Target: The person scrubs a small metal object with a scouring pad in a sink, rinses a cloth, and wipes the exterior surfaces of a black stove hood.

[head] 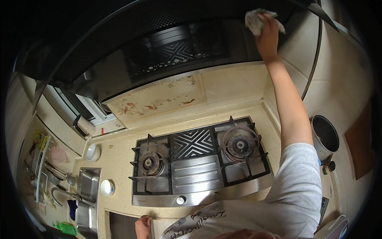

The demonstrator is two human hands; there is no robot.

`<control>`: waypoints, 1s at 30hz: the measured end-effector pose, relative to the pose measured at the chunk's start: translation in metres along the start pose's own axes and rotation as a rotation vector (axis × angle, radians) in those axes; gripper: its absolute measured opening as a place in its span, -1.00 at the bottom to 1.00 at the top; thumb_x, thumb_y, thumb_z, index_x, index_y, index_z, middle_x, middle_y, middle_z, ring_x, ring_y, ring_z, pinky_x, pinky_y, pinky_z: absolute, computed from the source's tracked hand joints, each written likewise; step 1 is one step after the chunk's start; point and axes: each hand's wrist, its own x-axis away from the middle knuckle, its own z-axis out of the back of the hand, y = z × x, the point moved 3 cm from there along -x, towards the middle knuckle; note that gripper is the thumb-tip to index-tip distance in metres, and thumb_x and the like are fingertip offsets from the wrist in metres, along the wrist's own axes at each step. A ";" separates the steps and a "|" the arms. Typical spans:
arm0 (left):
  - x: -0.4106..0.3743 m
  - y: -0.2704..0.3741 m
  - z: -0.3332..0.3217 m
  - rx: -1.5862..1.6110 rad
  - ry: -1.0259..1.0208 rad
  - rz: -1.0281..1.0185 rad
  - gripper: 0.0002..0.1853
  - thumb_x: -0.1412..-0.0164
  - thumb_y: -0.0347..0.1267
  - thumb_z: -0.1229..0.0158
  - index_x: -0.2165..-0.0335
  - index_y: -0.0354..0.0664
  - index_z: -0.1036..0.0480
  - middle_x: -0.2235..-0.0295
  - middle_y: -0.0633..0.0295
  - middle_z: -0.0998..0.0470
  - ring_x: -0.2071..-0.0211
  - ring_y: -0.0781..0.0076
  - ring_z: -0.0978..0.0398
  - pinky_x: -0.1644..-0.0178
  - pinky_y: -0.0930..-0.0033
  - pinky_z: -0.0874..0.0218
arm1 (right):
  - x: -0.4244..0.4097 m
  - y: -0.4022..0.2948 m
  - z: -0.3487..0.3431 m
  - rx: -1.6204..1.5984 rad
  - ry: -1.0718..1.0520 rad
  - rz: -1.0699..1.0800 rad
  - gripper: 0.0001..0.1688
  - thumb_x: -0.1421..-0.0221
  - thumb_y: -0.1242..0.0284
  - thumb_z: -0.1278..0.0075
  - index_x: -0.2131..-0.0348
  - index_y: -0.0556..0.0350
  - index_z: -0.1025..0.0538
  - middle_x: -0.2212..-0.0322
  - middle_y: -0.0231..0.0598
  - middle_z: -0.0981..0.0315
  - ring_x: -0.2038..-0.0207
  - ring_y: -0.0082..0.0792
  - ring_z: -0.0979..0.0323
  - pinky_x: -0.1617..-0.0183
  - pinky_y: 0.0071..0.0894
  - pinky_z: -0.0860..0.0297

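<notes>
My right hand (pixel 268 34) is raised at the upper right, fingers bunched around a crumpled whitish cloth (pixel 254 22). The cloth lies against the glossy black panel of the range hood (pixel 238 44), close to its right end. Low in the picture, my left hand (pixel 143 227) hangs by the front edge of the countertop (pixel 125 206). Its fingers are curled in and I see nothing in them. Between the two hands sits a stainless-steel gas cooktop (pixel 194 173) with two burners and black pan supports; the hood panel mirrors it.
Left of the cooktop are two bowls, one white (pixel 93 152) and one patterned (pixel 107 188), beside a double steel sink (pixel 89 176). A green bottle (pixel 68 228) stands near the sink. To the right are a deep pot (pixel 325 134), a small jar (pixel 329 168) and a phone (pixel 323 207).
</notes>
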 end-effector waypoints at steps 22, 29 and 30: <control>0.020 -0.028 -0.011 0.056 0.015 0.102 -0.84 0.00 -0.46 -0.23 0.41 -0.34 -0.49 0.51 -0.02 -0.56 0.47 0.20 -0.57 0.38 0.35 -0.38 | 0.001 0.004 0.002 0.158 0.027 -0.090 -0.44 0.16 0.33 -0.10 0.15 0.21 -0.32 0.28 0.00 -0.33 0.18 0.10 -0.31 0.10 0.02 -0.27; 0.011 -0.028 -0.014 0.032 0.003 0.065 -0.83 0.00 -0.45 -0.22 0.41 -0.35 -0.49 0.50 -0.04 -0.56 0.46 0.18 -0.57 0.37 0.33 -0.38 | -0.013 -0.102 -0.038 -0.109 -0.043 0.052 -0.45 0.27 0.18 -0.18 0.27 0.09 -0.41 0.30 -0.18 -0.38 0.19 -0.08 -0.34 0.17 -0.07 -0.31; 0.010 -0.027 -0.017 0.037 -0.008 0.086 -0.84 0.00 -0.45 -0.22 0.41 -0.35 -0.49 0.50 -0.04 -0.56 0.46 0.18 -0.57 0.37 0.33 -0.38 | -0.014 -0.116 -0.045 -0.115 -0.035 0.078 -0.45 0.27 0.19 -0.18 0.25 0.06 -0.41 0.28 -0.20 -0.38 0.17 -0.10 -0.35 0.17 -0.08 -0.31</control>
